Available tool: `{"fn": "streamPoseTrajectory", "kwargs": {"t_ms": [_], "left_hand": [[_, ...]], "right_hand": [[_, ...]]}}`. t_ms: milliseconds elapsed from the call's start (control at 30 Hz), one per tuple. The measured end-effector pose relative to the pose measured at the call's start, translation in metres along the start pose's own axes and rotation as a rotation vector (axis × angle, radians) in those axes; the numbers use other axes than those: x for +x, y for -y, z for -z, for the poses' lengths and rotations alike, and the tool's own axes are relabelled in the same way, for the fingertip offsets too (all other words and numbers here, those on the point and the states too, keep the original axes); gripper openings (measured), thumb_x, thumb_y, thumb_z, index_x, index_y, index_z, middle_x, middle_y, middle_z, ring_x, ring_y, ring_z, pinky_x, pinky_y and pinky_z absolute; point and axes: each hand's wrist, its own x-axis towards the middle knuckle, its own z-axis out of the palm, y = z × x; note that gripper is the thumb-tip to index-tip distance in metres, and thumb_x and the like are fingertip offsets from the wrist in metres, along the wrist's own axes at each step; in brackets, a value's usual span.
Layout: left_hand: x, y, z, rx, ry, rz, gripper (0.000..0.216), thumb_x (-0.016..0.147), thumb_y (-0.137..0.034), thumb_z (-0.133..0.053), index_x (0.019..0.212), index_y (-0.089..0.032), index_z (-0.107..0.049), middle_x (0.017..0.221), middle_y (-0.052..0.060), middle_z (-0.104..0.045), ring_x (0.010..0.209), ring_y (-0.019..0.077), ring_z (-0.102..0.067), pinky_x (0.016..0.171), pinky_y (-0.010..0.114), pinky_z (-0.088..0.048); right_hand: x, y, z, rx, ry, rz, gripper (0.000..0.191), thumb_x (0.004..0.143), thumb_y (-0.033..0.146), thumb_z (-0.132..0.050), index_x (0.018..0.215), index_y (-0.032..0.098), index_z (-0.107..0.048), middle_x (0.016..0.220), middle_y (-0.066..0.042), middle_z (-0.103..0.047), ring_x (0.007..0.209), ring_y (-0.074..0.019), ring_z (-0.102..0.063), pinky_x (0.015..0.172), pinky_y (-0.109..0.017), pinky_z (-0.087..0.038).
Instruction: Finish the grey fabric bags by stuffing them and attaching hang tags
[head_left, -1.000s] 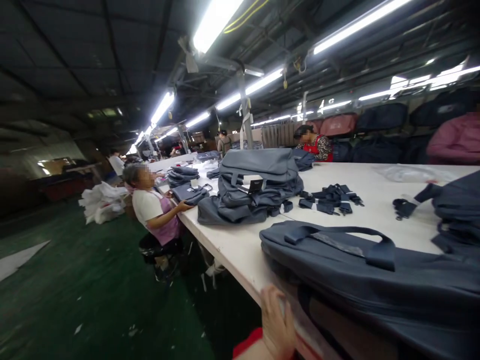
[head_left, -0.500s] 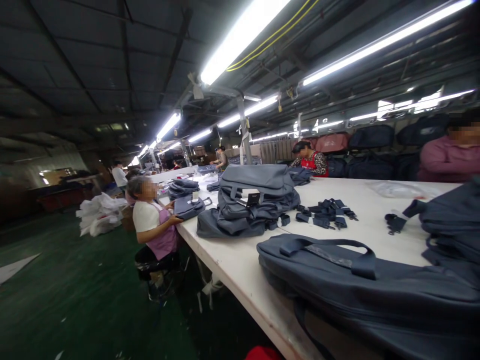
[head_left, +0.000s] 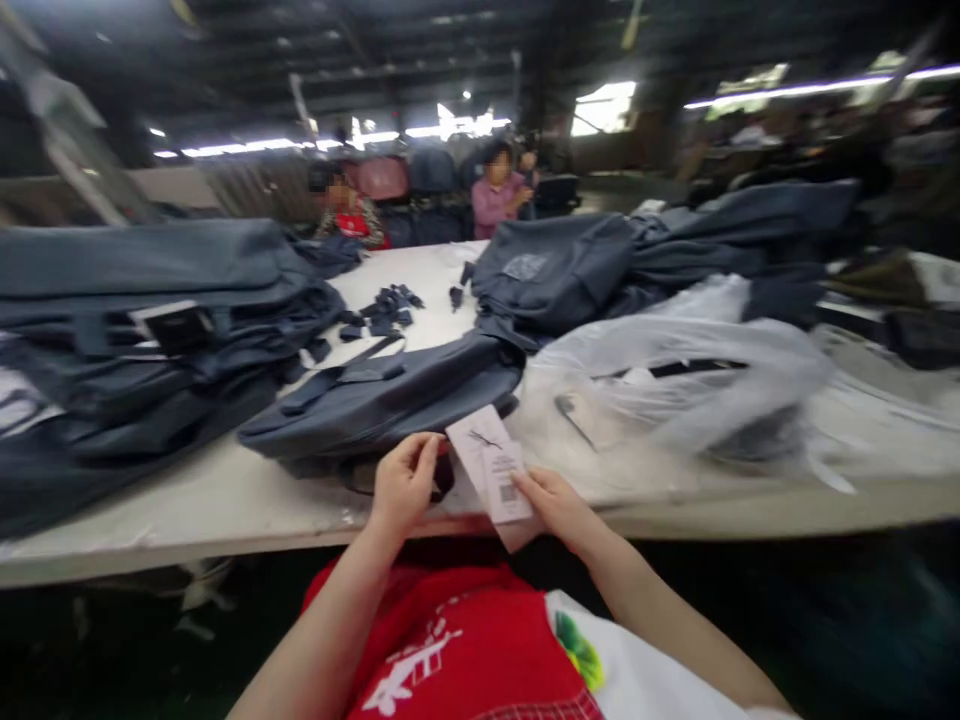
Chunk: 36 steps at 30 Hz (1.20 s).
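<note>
A grey-blue bag [head_left: 390,400] lies at the near edge of the white table [head_left: 225,505], straight in front of me. My left hand [head_left: 403,485] is curled at the bag's near edge, fingers pinched on something dark that I cannot make out. My right hand [head_left: 553,503] holds a white paper tag [head_left: 491,465] with a barcode, tilted up over the table edge. The picture is blurred by motion.
A tall pile of grey-blue bags [head_left: 142,330] fills the table's left. More bags [head_left: 645,250] lie behind, right of centre. Clear plastic wrap [head_left: 675,380] spreads on the right. Several dark strap pieces [head_left: 382,310] lie mid-table. Two people [head_left: 499,195] sit across the table.
The view has swung right and down from the long table and the seated worker on the left. Both my hands have come into sight at the table edge, with the white tag.
</note>
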Motion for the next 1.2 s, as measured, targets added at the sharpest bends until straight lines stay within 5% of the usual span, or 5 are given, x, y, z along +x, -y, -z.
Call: {"fn": "streamPoseTrajectory", "kwargs": {"t_ms": [167,367,633,867,1200], "left_hand": [[-0.014,0.025,-0.004,0.077,0.147,-0.02,0.034,0.084,-0.048,-0.061,0.099,-0.018,-0.065,0.089,0.006,-0.071,0.075,0.0204,-0.067,0.067,0.029,-0.056],[-0.04,0.01,-0.016,0.421,-0.46,-0.464,0.052,0.072,-0.038,-0.077,0.112,-0.013,-0.057,0.109,0.016,-0.058,0.099,0.0286,-0.059,0.085,0.044,-0.053],[-0.04,0.022,-0.033,0.191,-0.002,-0.219,0.03,0.079,-0.048,-0.068,0.074,-0.018,-0.066,0.106,0.011,-0.057,0.102,0.0269,-0.058,0.09,0.042,-0.049],[-0.017,0.036,-0.003,-0.105,0.268,0.122,0.032,0.083,-0.05,-0.062,0.08,-0.018,-0.061,0.071,0.0,-0.063,0.063,0.0146,-0.057,0.059,0.025,-0.048],[0.0,-0.006,0.021,0.56,0.3,-0.562,0.014,0.095,-0.03,-0.05,0.094,-0.021,-0.061,0.103,0.002,-0.072,0.085,0.0166,-0.068,0.073,0.026,-0.052]], "right_hand": [[-0.021,-0.006,-0.008,0.212,-0.005,-0.076,0.061,0.08,0.069,-0.057,0.092,0.011,-0.068,0.087,-0.008,-0.073,0.082,-0.0221,-0.068,0.08,-0.036,-0.052],[-0.019,-0.008,-0.014,0.096,-0.066,-0.002,0.055,0.084,0.065,-0.053,0.084,0.012,-0.068,0.081,-0.007,-0.072,0.075,-0.0203,-0.066,0.07,-0.032,-0.051],[-0.023,-0.007,-0.02,-0.023,-0.124,0.06,0.03,0.084,0.04,-0.061,0.092,0.012,-0.068,0.08,-0.002,-0.069,0.07,-0.0162,-0.061,0.064,-0.025,-0.048],[-0.026,0.003,-0.008,0.018,0.001,0.062,0.027,0.082,0.031,-0.059,0.1,0.011,-0.068,0.089,-0.003,-0.07,0.078,-0.0166,-0.061,0.071,-0.026,-0.047],[-0.031,0.053,0.044,-0.869,0.13,0.063,0.018,0.082,0.017,-0.055,0.087,0.019,-0.072,0.075,-0.001,-0.07,0.066,-0.0138,-0.059,0.059,-0.022,-0.035]]}}
